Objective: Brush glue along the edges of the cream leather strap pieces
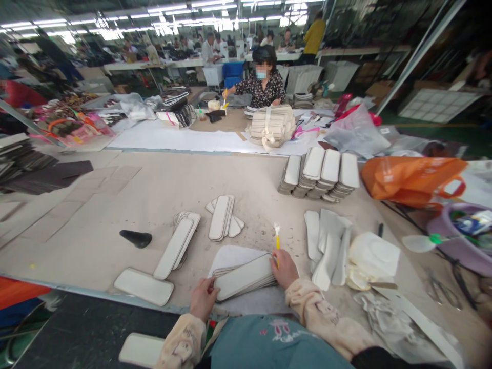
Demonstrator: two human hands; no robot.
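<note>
Panel (243, 277), pale, one: atop fanned stack (266, 282), between left hand (203, 298) and right hand (285, 269), neither nearer. Long axis left to right, right end angled away. Left: pinching left end. Right: closed round brush (277, 240) (yellow-handled, bristles forward), at right end.

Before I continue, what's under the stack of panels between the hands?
Pale sheet material shows beneath the panel stack, sticking out behind and in front. The stack covers the middle, so I can't tell whether it's one piece.
</note>
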